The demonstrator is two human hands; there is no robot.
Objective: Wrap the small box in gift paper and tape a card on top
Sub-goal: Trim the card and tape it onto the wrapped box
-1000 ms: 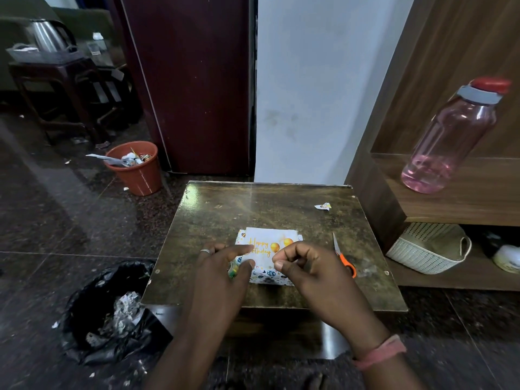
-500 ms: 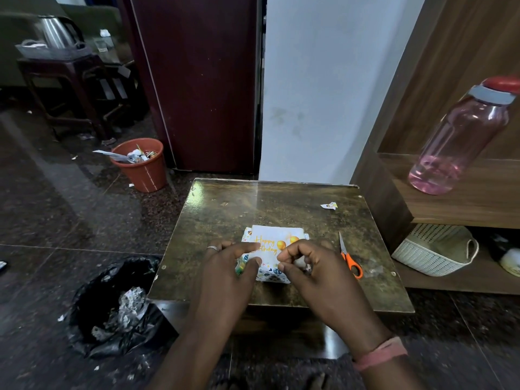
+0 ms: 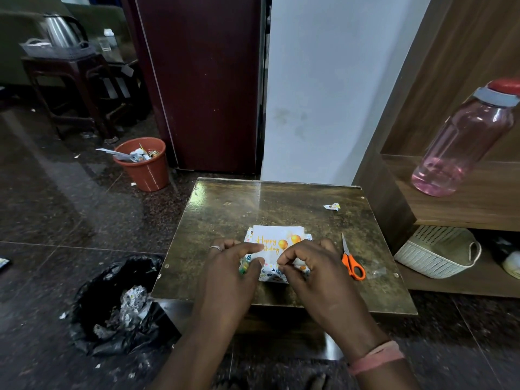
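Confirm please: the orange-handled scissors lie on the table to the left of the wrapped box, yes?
Not quite. The head view shows the orange-handled scissors lying on the brown table to the right of the wrapped box, not the left.

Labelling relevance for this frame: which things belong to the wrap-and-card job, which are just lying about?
Job:
box, wrapped, on the table
card on top of it
left hand, holding a small green thing, maybe tape
right hand, fingers pinched at the card
scissors

Lying about:
paper scrap
bottle
basket
orange bin
black bag
kettle
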